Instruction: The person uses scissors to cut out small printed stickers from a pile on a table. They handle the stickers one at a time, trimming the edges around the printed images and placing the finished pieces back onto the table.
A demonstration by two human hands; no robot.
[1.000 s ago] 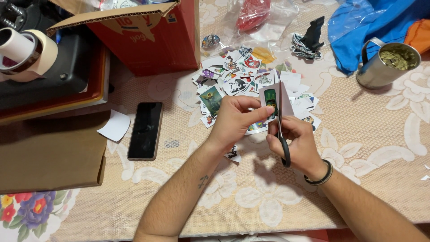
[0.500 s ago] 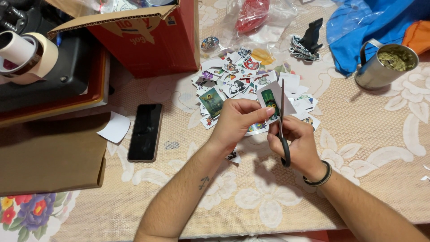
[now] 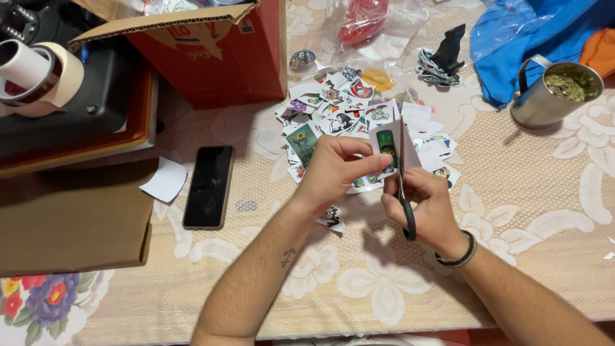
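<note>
- A small white sheet (image 3: 388, 144) with a green picture is pinched by the left hand (image 3: 333, 170), its fingers closed on the sheet's left edge.
- Black scissors (image 3: 405, 211) are held in the right hand (image 3: 426, 205); its fingers are closed through the handles, and the blades are run up along the sheet's right side.
- The sheet is held upright above the bench (image 3: 544, 211), between the two hands, just over the near edge of a pile of cut pictures (image 3: 339, 109).
- A dark band (image 3: 458, 253) is worn on the right wrist.
- One loose cut-out (image 3: 332, 218) is seen under the left forearm.
- A black phone (image 3: 209, 186) is laid face up to the left of the hands, with a white paper scrap (image 3: 164, 181) just beside it.
- A red carton (image 3: 218, 51) is stood behind the phone.
- A metal mug (image 3: 554, 93) is set at the far right, beside blue cloth (image 3: 512, 38).
- Tape rolls (image 3: 38, 74) are seen at the far left.
</note>
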